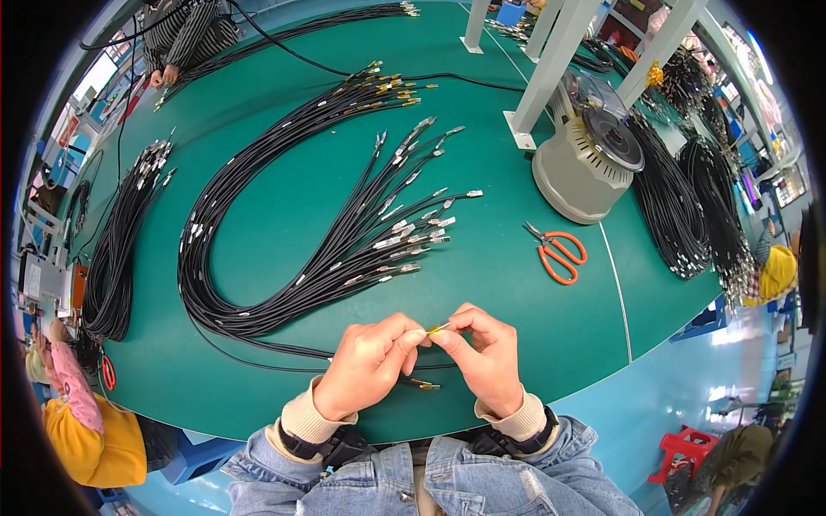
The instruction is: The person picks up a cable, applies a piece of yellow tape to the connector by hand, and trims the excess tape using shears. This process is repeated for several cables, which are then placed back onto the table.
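Just in front of me, my left hand (366, 361) and my right hand (483, 354) meet at their fingertips. Both pinch a small, yellow-tipped cable end (438, 328), mostly covered by my fingers. Beyond them a thick bundle of black cables (202, 249) lies in a U-shape. One set of its ends carries silver connectors with small white labels (400, 230); the other has gold-coloured tips (379, 86). Thin black strands (258, 348) from the bundle's near bend run toward my left hand. Below my hands a loose gold-tipped end (423, 384) rests on the green table (482, 267).
Orange-handled scissors (564, 255) lie right of the bundle, near a grey round machine (585, 163) and white metal posts (551, 77). More black cable bundles sit left (120, 249) and right (671, 206). A person in a striped sleeve (189, 39) works at far left; a red stool (681, 453) stands lower right.
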Demonstrator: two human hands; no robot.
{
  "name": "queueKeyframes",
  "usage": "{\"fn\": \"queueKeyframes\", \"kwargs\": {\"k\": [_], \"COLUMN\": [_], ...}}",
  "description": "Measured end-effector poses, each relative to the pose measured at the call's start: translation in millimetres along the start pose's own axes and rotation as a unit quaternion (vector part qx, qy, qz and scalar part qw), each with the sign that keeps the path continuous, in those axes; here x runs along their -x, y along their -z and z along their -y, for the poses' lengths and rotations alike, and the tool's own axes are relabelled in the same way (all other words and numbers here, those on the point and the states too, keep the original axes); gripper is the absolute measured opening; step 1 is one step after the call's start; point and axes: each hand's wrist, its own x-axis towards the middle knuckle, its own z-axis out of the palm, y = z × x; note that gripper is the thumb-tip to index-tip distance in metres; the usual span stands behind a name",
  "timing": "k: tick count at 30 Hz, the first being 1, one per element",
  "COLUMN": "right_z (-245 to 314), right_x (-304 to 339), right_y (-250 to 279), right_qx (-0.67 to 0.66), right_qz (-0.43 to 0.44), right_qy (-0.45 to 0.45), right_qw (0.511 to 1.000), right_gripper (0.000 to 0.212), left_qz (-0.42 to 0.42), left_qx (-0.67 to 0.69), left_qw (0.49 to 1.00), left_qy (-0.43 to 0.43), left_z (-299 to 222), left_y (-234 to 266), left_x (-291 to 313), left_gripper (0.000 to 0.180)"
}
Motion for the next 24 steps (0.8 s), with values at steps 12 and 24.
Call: {"fn": "queueKeyframes", "kwargs": {"k": [12, 24], "right_z": [2.3, 9.6], "right_x": [1.0, 5.5], "right_y": [5.3, -4.4], "right_qx": [0.010, -0.021], "right_qz": [0.050, 0.063], "right_qy": [-0.024, 0.023], "right_qw": [0.998, 0.998], "right_gripper": [0.011, 0.011], "left_qz": [0.106, 0.018], "left_qx": [0.247, 0.106], "left_qw": [0.948, 0.993], "left_qy": [0.169, 0.049], "left_z": [5.5, 8.2], "left_y": [11.3, -5.2], "left_x": [0.8, 12.0], "left_gripper": [0.029, 0.015]}}
